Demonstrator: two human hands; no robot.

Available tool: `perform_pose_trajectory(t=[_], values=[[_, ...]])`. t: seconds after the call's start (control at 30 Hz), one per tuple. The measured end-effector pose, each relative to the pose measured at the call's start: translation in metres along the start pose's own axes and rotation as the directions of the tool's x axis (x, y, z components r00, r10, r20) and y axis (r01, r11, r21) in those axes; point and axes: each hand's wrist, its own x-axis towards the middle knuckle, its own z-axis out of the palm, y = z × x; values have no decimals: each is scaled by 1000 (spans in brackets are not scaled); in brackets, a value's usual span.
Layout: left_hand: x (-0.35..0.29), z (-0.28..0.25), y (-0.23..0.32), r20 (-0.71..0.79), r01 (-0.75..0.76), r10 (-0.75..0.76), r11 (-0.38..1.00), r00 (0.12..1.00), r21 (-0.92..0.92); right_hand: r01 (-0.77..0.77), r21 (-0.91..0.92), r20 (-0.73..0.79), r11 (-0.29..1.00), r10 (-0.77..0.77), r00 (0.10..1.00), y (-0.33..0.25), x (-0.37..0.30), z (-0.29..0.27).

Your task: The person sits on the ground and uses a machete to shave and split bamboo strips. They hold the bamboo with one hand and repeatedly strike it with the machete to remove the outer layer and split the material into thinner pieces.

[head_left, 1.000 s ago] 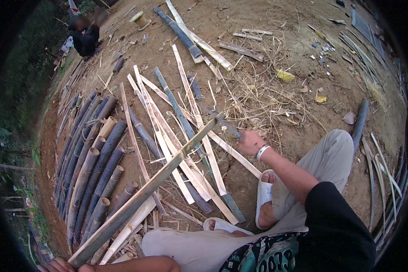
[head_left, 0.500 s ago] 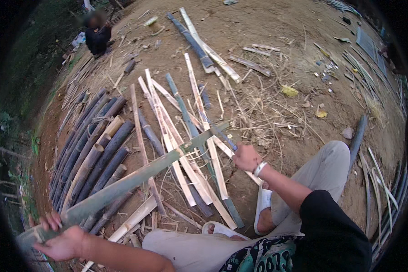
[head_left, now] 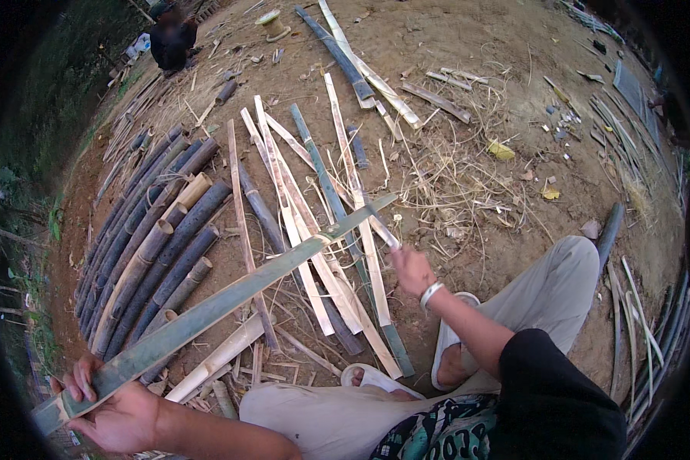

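Observation:
A long green split bamboo strip [head_left: 230, 294] slants from the lower left up to the middle of the head view. My left hand [head_left: 123, 418] is closed round its near end, fingers over the upper side. My right hand [head_left: 412, 271], with a pale band at the wrist, grips a knife [head_left: 386, 233]. Its shiny blade points up and left towards the strip's far end. Whether the blade touches the strip I cannot tell. Under the strip, several pale split bamboo pieces [head_left: 290, 218] lie on the ground.
Dark bamboo poles [head_left: 178, 244] are stacked at the left. Tangled shavings [head_left: 468, 184] spread over the dirt ahead. Beyond lie a dark split pole [head_left: 336, 55] and a spool [head_left: 273, 26]. A person [head_left: 173, 44] crouches at the far left. More strips lie along the right.
The strip's far end has shifted slightly right and up, and its green face now shows more. The knife has turned, its blade now catching light. My left hand has shifted slightly right.

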Motion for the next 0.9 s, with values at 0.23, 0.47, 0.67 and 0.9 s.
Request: perform_pose_trajectory(t=[0.23, 0.47, 0.67, 0.9], values=[[24, -31, 20, 206, 49, -42, 998, 978, -28, 163, 12, 27, 987, -164, 986, -14, 2, -1], [41, -53, 10, -7, 16, -15, 995, 1000, 98, -94, -127, -38, 987, 90, 995, 48, 71, 10], [76, -119, 22, -56, 24, -9, 958, 998, 285, 262, 21, -2, 965, -262, 965, -8, 20, 20], [88, -139, 21, 0, 66, -70, 943, 998, 327, 113, -63, -79, 992, -118, 990, 25, 61, 26]])
